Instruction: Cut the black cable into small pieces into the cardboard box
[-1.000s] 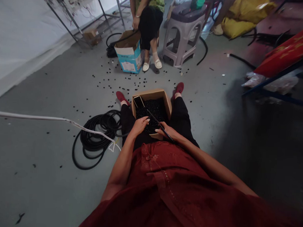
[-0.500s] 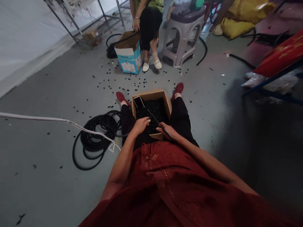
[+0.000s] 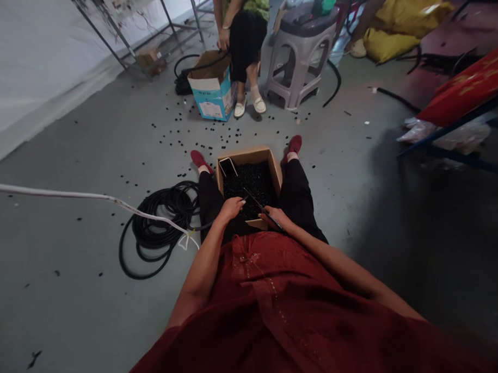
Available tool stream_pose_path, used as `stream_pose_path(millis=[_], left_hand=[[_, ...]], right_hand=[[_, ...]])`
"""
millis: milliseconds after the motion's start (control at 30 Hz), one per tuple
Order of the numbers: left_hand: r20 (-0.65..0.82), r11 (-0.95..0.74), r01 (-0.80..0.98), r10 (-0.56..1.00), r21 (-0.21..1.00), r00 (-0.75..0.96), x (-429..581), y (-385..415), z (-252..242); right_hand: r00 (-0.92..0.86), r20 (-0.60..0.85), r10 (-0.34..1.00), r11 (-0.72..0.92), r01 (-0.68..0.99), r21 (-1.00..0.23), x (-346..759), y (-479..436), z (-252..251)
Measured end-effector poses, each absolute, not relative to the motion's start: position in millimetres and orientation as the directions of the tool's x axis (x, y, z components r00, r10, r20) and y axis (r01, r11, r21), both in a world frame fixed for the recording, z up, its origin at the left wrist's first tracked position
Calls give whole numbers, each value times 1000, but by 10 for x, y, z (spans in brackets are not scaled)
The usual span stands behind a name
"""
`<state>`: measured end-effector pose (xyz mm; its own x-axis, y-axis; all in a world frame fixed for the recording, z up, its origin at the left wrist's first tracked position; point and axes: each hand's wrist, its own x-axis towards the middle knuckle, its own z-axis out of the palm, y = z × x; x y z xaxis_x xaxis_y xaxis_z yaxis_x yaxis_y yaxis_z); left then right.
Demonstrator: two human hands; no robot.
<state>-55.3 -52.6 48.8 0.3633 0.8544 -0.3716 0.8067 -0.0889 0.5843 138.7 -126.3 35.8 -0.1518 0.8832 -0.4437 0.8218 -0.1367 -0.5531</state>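
A brown cardboard box (image 3: pixel 274 164) stands between my legs, filled with small black pieces (image 3: pixel 251 181). A phone-like slab (image 3: pixel 227 166) leans in its far left corner. My left hand (image 3: pixel 231 208) rests curled at the box's near edge, fingers bent over the black pieces. My right hand (image 3: pixel 277 216) is closed on a long thin black tool (image 3: pixel 260 205), scissors or a cutter, whose tip points into the box. What the left fingers pinch is too small to see.
A coil of black cable (image 3: pixel 160 221) lies on the floor to my left, crossed by a white cord (image 3: pixel 89 196). Black bits are scattered on the grey floor. Ahead another person (image 3: pixel 244 28) sits by a blue box (image 3: pixel 211 87) and a plastic stool (image 3: pixel 302 58).
My left hand has drawn back a little toward me and its fingers have curled. The right hand and tool have barely shifted.
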Motion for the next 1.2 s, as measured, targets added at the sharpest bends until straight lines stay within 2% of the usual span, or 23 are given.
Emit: stream_pose_path(millis=[133,333,500,833,1033,1200], left_hand=[[-376,-59,802,861,595,343,-610,-528,435],[-307,52,583,886,811,348,-718,-536,481],[-280,107,471,907,876,315,-705,-536,586],[-302,84,509,882,856,361,-588,-597,708],[-280,-54,600,849,798,448,-566,-614,838],[-290,-88,625,830,775,477,-540,-611,843]], right_hand=[[-136,-457,879,-177,797,-577,1399,-1260,379],[-134,-426,895,-223,693,-686,1462,-1273,469],[-230,-393,890,-160,651,-742,1505,-1314,510],[-258,-405,877,-143,664,-733,1449,-1289,618],[-258,-403,878,-128,685,-717,1411,-1247,633],[-220,-420,881,-138,728,-671,1394,-1249,602]])
